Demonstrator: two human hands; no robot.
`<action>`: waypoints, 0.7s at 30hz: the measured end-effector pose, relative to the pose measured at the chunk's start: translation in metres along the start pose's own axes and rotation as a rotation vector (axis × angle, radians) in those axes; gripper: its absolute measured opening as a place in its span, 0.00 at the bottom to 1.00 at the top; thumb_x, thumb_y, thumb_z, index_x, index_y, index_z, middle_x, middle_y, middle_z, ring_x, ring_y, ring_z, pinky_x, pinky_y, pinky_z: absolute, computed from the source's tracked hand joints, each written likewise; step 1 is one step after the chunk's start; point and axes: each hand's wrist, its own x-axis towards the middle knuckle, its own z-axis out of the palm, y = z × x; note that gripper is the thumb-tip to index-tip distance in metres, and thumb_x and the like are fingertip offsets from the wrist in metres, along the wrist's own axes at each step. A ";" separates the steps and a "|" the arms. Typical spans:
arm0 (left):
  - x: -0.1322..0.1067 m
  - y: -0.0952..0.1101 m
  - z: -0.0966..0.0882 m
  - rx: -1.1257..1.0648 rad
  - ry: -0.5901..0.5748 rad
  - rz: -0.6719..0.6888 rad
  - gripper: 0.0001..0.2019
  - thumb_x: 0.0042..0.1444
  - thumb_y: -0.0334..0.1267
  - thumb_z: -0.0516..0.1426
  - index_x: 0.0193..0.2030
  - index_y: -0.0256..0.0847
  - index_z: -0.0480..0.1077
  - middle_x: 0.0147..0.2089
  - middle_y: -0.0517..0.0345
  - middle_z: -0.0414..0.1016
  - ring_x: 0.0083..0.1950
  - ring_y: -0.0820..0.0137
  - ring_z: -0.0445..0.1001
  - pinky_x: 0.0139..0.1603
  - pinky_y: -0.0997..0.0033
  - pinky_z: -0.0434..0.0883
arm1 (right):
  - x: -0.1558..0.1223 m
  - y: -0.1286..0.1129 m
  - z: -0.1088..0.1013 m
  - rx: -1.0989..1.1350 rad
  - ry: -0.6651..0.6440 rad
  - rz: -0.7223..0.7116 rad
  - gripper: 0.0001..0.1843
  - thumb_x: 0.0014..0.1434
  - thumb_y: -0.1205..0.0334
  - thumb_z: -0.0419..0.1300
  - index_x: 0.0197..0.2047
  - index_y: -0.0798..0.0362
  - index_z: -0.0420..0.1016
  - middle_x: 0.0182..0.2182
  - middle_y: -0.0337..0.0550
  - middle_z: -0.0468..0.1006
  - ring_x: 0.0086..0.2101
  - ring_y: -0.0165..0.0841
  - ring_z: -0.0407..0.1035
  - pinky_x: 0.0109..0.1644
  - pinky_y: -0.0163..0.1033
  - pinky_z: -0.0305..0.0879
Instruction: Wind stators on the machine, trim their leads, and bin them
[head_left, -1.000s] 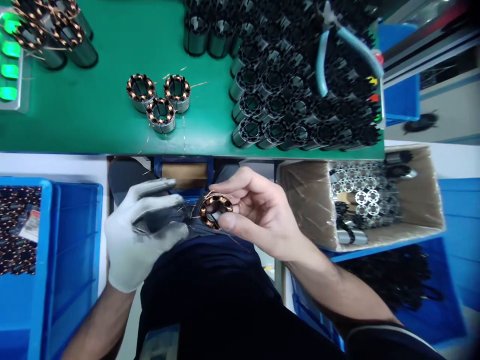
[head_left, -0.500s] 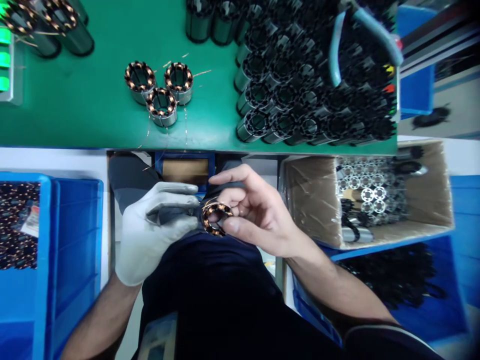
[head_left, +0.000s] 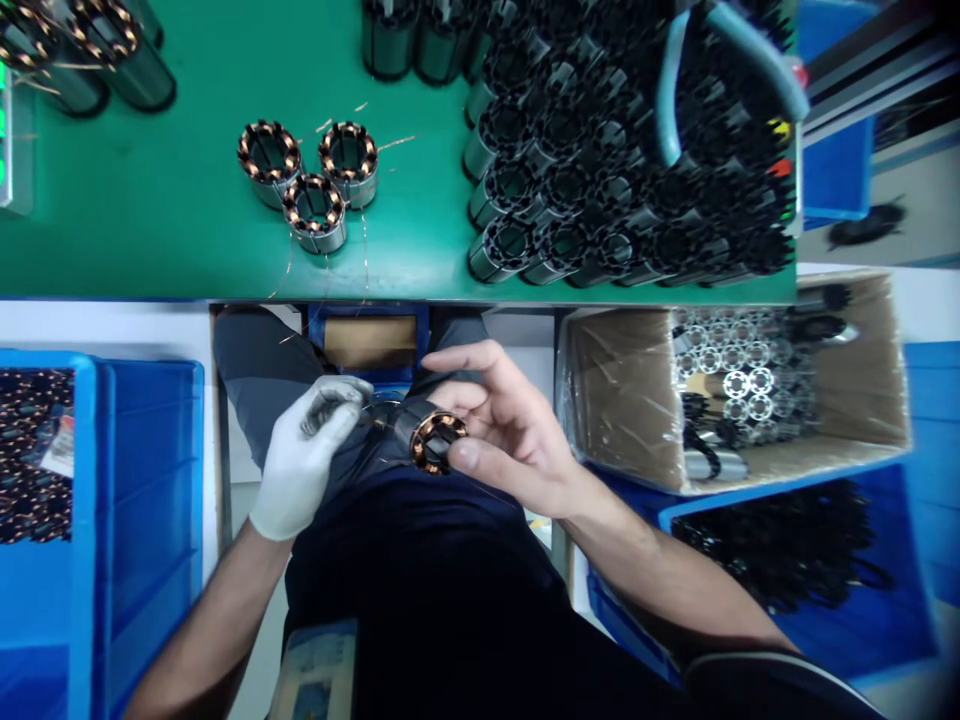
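My right hand [head_left: 517,430], bare, holds a wound motor stator [head_left: 439,440] between thumb and fingers in front of my lap. The stator is a dark cylinder tilted so its ring of copper windings faces me. To its left, my left hand [head_left: 311,440] wears a white glove. Its thumb and fingers are pinched together, apart from the stator's body, at a thin wire [head_left: 379,422] that runs toward the stator. The wire is faint here. Beyond my hands, three wound stators [head_left: 315,215] with loose copper wire ends stand on the green table [head_left: 187,230].
Rows of unwound stators [head_left: 517,250] fill the table's right side, with blue-handled pliers [head_left: 670,100] on top. Taller wound stators [head_left: 135,70] stand far left. A carton [head_left: 622,400] of metal cores and a blue bin [head_left: 907,600] are at right; another blue bin [head_left: 150,500] is at left.
My left hand has closed from a loosely spread shape into a pinch and drawn back left. The stator has turned, so more of its dark side shows; my right hand keeps hold of it.
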 end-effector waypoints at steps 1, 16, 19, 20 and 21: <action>0.001 0.001 -0.003 -0.003 0.018 0.037 0.14 0.72 0.51 0.69 0.44 0.44 0.76 0.54 0.48 0.88 0.59 0.58 0.87 0.65 0.58 0.83 | 0.000 -0.001 0.000 -0.012 0.012 -0.015 0.34 0.73 0.54 0.75 0.74 0.43 0.66 0.48 0.40 0.83 0.41 0.29 0.81 0.46 0.32 0.78; -0.016 0.059 0.006 0.787 0.000 0.672 0.29 0.66 0.41 0.74 0.72 0.52 0.78 0.57 0.62 0.92 0.55 0.59 0.93 0.60 0.63 0.88 | 0.015 -0.022 0.010 -0.556 0.092 -0.402 0.10 0.64 0.66 0.83 0.47 0.49 0.90 0.41 0.39 0.86 0.40 0.31 0.78 0.46 0.36 0.77; -0.019 0.059 0.002 0.776 0.046 0.700 0.18 0.63 0.40 0.76 0.59 0.53 0.84 0.54 0.64 0.92 0.51 0.61 0.92 0.57 0.63 0.87 | 0.018 -0.018 0.007 -0.466 0.191 -0.454 0.06 0.69 0.66 0.79 0.41 0.48 0.89 0.36 0.37 0.86 0.38 0.31 0.79 0.48 0.39 0.80; -0.021 0.059 0.000 0.762 0.075 0.646 0.17 0.63 0.42 0.77 0.56 0.54 0.85 0.53 0.64 0.92 0.51 0.61 0.92 0.54 0.61 0.87 | 0.018 -0.017 0.006 -0.412 0.272 -0.449 0.05 0.71 0.62 0.78 0.42 0.47 0.89 0.35 0.37 0.85 0.37 0.31 0.78 0.49 0.40 0.81; -0.022 0.060 -0.002 0.752 0.107 0.566 0.17 0.61 0.44 0.78 0.55 0.54 0.86 0.52 0.63 0.91 0.51 0.60 0.91 0.52 0.59 0.86 | 0.018 -0.015 0.006 -0.358 0.360 -0.443 0.06 0.74 0.57 0.76 0.42 0.45 0.88 0.35 0.37 0.84 0.37 0.32 0.77 0.51 0.41 0.82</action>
